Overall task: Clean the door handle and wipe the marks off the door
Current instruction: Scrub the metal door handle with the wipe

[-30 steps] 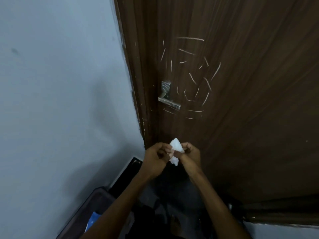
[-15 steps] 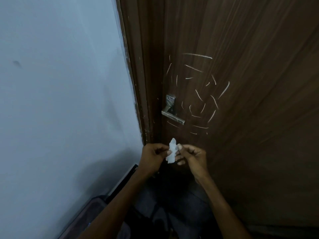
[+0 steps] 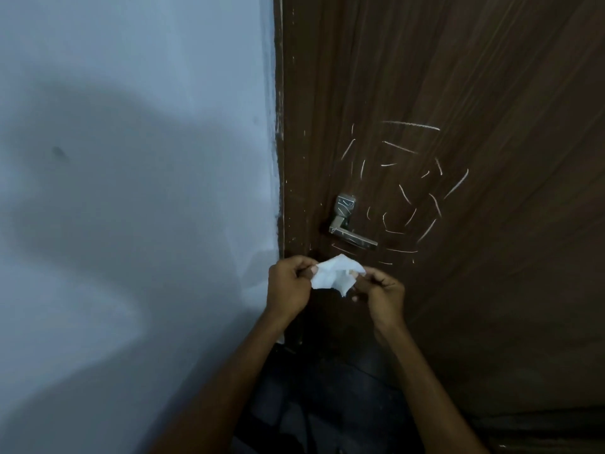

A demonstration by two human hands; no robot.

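A dark brown wooden door (image 3: pixel 491 77) fills the right of the view. Its silver lever handle (image 3: pixel 348 229) sits near the left edge. White chalk-like marks (image 3: pixel 409 191) curve around and above the handle, and a few lie just below it. A crumpled white tissue (image 3: pixel 335 275) is spread between my two hands, just below the handle and apart from the door's marks. My left hand (image 3: pixel 288 285) pinches its left side. My right hand (image 3: pixel 381 293) pinches its right side.
A pale blue-grey wall (image 3: pixel 131 191) takes up the left half, meeting the door frame (image 3: pixel 280 158). My shadow falls across the wall. Dark floor and dark clothing show at the bottom between my forearms.
The view has tilted up, so the handle and marks sit lower and closer to my hands. My hands have pulled the tissue wider apart; it was a narrow strip half a second ago.
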